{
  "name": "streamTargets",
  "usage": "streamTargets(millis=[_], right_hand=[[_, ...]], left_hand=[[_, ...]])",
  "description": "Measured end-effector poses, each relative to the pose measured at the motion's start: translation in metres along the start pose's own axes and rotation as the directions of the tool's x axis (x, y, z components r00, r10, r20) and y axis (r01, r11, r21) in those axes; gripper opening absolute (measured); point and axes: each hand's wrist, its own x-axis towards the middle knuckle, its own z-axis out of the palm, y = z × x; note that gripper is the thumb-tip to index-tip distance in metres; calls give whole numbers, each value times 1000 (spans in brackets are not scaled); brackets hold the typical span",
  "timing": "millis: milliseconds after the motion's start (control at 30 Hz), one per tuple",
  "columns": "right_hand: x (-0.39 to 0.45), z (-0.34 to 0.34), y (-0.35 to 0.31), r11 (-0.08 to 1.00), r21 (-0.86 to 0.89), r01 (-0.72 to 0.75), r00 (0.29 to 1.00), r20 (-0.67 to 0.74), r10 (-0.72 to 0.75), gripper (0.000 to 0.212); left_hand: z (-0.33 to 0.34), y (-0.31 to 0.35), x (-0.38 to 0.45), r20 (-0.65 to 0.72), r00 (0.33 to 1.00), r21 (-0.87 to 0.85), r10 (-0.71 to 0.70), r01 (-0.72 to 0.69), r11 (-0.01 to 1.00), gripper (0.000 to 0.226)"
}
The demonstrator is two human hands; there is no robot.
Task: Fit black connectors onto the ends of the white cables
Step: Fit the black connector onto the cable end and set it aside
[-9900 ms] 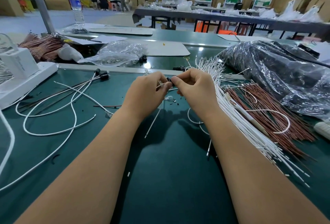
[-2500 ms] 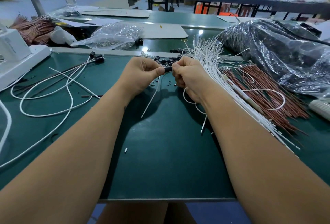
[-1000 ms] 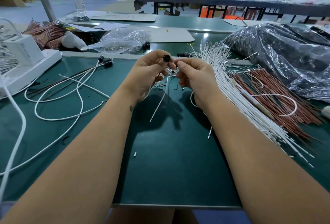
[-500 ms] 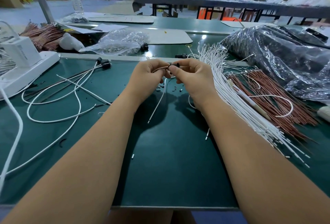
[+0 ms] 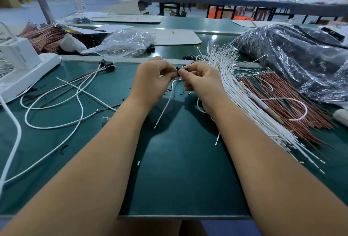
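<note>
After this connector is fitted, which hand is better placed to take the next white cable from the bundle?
Probably the right hand: the bundle of white cables lies directly beside it on the right, while the left hand is farther away and would have to cross over.

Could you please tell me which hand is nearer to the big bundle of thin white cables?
Right. The right hand sits just beside the bundle of thin white cables, nearly touching it; the left hand lies farther off, beyond the right.

Both my arms reach forward, bare. My left hand (image 5: 152,81) and right hand (image 5: 201,81) meet in middle, fingers curled, fingertips pinching together, thumbs nearly touching.
</note>
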Motion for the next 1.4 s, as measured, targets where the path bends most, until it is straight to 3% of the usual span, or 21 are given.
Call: streamTargets(millis=[267, 533, 633, 700, 833, 933, 1133, 1233, 1400], right_hand=[[-2, -2, -2, 996, 86, -20, 999, 28, 18, 12], [3, -2, 3, 989, 149, 10, 998, 67, -20, 8], [4, -2, 5, 992, 110, 63, 995, 76, -71, 11], [4, -2, 6, 990, 84, 110, 991, 74, -116, 15], [3, -1, 4, 980, 61, 190, 977, 83, -195, 20], [2, 0, 4, 979, 22, 204, 976, 73, -205, 18], [3, -2, 6, 963, -205, 177, 980, -49, -191, 18], [3, 0, 6, 964, -171, 203, 976, -41, -213, 25], [1, 2, 5, 975, -63, 214, 977, 29, -213, 27]], left_hand=[[-2, 4, 1, 9, 984, 172, 179, -178, 969, 11], [0, 4, 2, 46, 989, 155, 139, -144, 977, 15], [0, 3, 2, 72, 995, 64, 63, -68, 996, 15], [0, 4, 2, 110, 993, -83, -51, 61, 995, 16], [0, 1, 3, 189, 946, -338, -264, 315, 887, 21], [-1, -3, 3, 218, 920, -399, -326, 389, 830, 18], [1, -7, -1, 199, 959, -225, -199, 243, 944, 7], [1, -5, -2, 176, 974, -212, -144, 180, 961, 9], [-3, -6, -1, 162, 975, -272, -152, 192, 943, 12]])
